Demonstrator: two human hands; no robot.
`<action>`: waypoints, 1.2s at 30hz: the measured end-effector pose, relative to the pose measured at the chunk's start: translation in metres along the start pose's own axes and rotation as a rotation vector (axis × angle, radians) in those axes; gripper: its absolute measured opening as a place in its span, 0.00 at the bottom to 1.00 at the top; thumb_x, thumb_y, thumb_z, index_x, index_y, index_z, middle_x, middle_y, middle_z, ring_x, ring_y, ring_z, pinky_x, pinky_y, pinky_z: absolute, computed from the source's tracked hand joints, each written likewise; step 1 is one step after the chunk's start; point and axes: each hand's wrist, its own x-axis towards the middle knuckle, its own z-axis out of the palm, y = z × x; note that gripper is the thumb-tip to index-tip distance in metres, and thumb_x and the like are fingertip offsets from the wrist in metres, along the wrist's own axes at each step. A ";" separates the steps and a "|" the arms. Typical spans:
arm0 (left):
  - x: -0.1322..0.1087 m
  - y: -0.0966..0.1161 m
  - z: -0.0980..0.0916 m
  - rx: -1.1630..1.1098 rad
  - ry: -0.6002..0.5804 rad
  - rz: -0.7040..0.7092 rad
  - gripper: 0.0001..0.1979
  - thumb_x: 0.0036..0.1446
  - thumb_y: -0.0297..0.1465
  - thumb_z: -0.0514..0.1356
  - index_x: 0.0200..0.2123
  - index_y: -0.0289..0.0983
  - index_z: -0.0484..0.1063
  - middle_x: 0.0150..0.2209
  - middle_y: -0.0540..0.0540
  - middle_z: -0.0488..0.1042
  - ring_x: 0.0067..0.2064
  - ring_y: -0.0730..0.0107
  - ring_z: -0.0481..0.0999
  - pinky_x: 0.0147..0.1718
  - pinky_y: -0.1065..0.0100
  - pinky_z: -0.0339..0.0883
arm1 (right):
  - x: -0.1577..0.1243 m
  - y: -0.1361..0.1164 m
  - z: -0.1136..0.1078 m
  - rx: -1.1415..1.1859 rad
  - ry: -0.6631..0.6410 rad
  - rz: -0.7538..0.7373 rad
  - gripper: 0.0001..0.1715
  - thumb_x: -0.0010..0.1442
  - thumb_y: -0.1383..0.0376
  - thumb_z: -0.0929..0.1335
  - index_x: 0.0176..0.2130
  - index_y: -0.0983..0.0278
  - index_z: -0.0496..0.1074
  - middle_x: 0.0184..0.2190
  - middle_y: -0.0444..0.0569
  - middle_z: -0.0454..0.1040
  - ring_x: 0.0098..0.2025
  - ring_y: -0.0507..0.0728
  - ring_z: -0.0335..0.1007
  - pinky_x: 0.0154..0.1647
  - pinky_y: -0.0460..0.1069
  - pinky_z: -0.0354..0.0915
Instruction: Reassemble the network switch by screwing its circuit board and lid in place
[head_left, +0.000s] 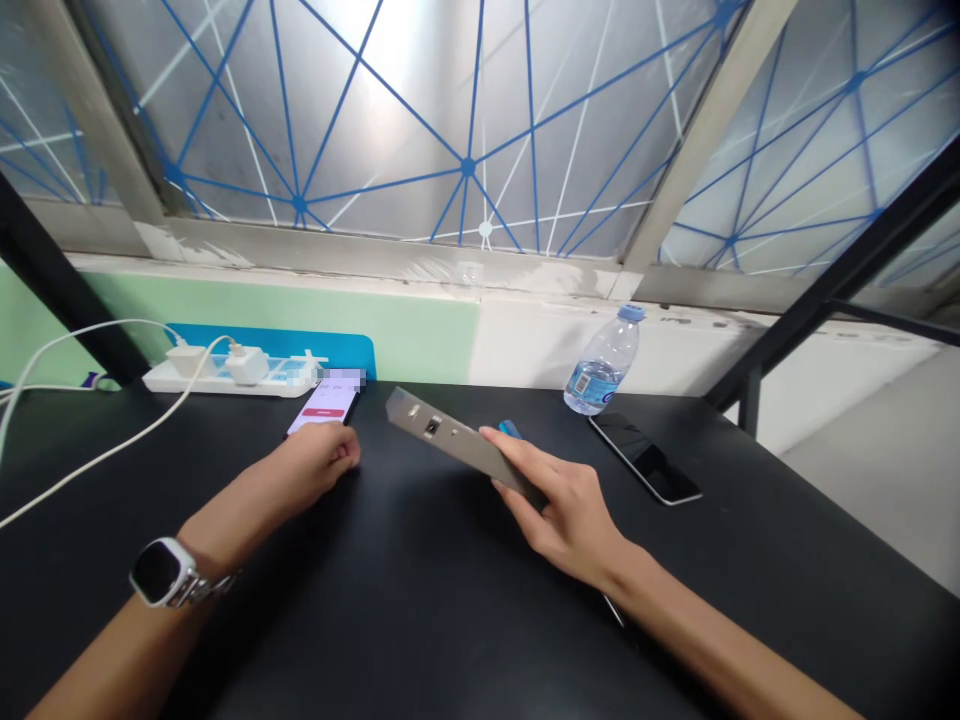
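Note:
My right hand [566,505] grips a flat grey box-like device [457,440] by its near end, thumb and fingers on opposite faces. The device is raised over the black table and tilted, its narrow edge toward me; a small black port or switch and tiny cutouts show on that edge. My left hand [326,455] is curled into a fist at the near end of a phone [326,400] with a lit screen; whether it touches the phone I cannot tell. A watch [161,573] is on my left wrist. Behind the device a small blue item [510,429] is partly hidden.
A white power strip [217,375] with plugged-in chargers and white cables [112,455] stands at the back left. At the back right are a water bottle [604,365] and a dark-screened phone [646,458]. A thin silvery item [613,611] shows below my right wrist. Black frame bars [817,320] flank the table.

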 end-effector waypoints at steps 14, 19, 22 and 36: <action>-0.013 0.061 0.019 -0.487 0.213 0.340 0.08 0.66 0.35 0.55 0.37 0.41 0.71 0.53 0.44 0.76 0.58 0.57 0.73 0.57 0.57 0.64 | 0.014 0.004 0.017 -0.386 -0.225 -0.238 0.29 0.67 0.70 0.61 0.63 0.52 0.66 0.62 0.45 0.69 0.64 0.59 0.65 0.58 0.56 0.68; -0.012 0.060 0.030 -0.453 0.142 0.314 0.07 0.65 0.36 0.56 0.35 0.42 0.71 0.53 0.44 0.78 0.60 0.54 0.72 0.58 0.53 0.63 | 0.015 0.011 0.025 -0.371 -0.256 -0.195 0.31 0.65 0.70 0.62 0.65 0.53 0.64 0.65 0.48 0.65 0.67 0.60 0.59 0.59 0.58 0.68; -0.010 0.057 0.033 -0.441 0.143 0.289 0.07 0.65 0.36 0.56 0.35 0.43 0.72 0.53 0.44 0.78 0.62 0.52 0.70 0.60 0.51 0.61 | 0.017 0.010 0.029 -0.383 -0.283 -0.176 0.31 0.66 0.69 0.61 0.66 0.55 0.62 0.67 0.49 0.62 0.69 0.62 0.56 0.57 0.60 0.69; -0.007 0.054 0.036 -0.424 0.168 0.272 0.05 0.64 0.34 0.56 0.35 0.42 0.70 0.51 0.44 0.79 0.62 0.51 0.70 0.60 0.51 0.60 | 0.013 0.001 0.035 -0.397 -0.376 -0.217 0.40 0.59 0.78 0.59 0.68 0.62 0.55 0.71 0.52 0.53 0.72 0.62 0.47 0.66 0.61 0.58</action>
